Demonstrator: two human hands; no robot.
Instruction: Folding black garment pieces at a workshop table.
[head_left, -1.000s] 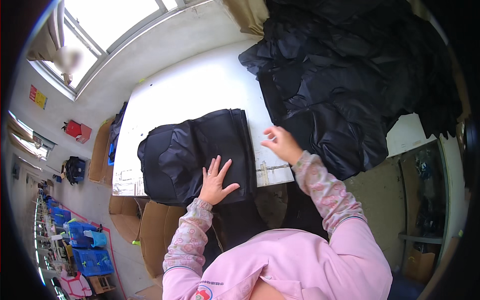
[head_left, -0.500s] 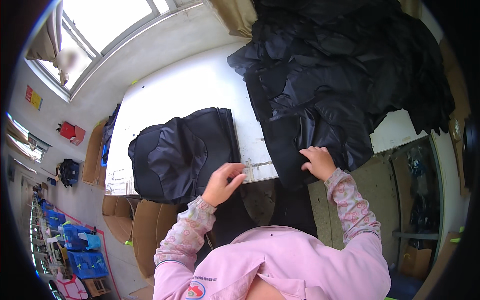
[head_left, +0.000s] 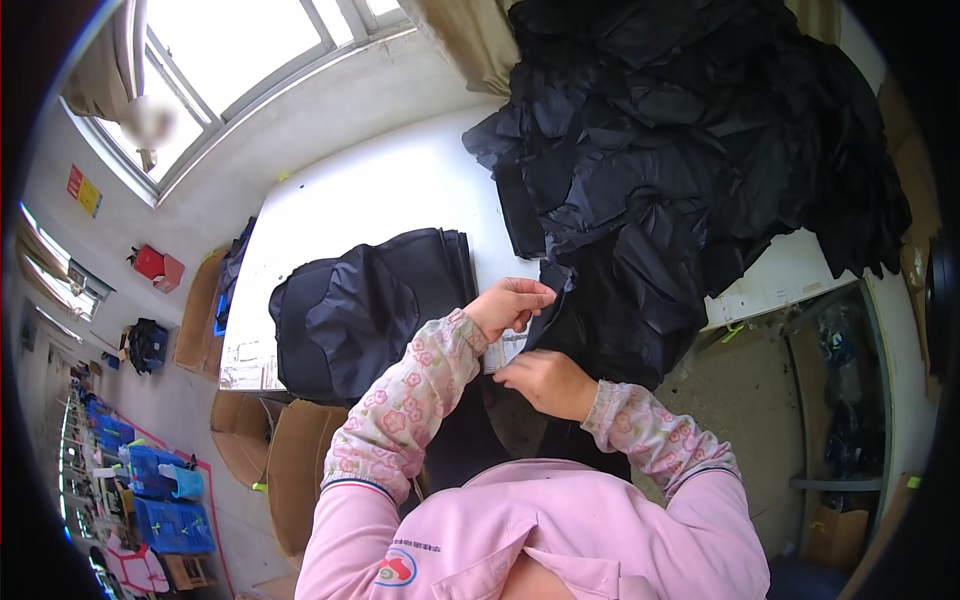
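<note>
My left hand is closed in a pinch at the left edge of a black fabric piece. Nearer to me, my right hand has its fingers closed at the front left corner of the same piece; the fingertips partly hide the cloth there. This piece lies at the near end of a large loose heap of black fabric, its left edge drawn up. To the left of my hands is a neat stack of black cut panels, with matte and shiny parts.
A white table bears the fabric. Open cardboard boxes stand below its left front edge. Blue crates sit on the floor at the far left. A glass-sided cabinet is at the right, and a window at the upper left.
My right hand has moved left from the middle of the fabric to its front corner. My left hand has moved up and right from the stack to the piece's edge. The edge has been lifted.
</note>
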